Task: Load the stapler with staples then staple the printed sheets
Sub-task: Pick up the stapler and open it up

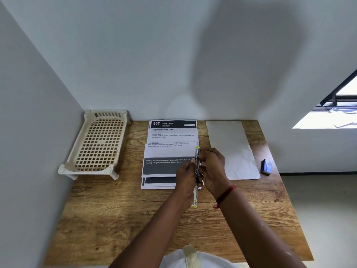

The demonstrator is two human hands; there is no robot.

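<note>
The rear printed sheet on the worktop has a dark header band with "957" in large white figures and "DINING AREA" beside it. Below stands the bold title "Organize Folding Table", then the lines "There is a folding table in the dining room in an unfolded state; the storage spot is vacant." The small headings above these lines are too fine to read.

The front printed sheet reads at its top "After cleaning the ice tray, pour water from the kettle into each compartment one by one, then place it in the freezer". Its dark band carries, in white, "Ice tray (6-12 compartments), kettle with water, sink for rinsing, refrigerator with open freezer drawer".

The print on the small blue box cannot be read.
</note>
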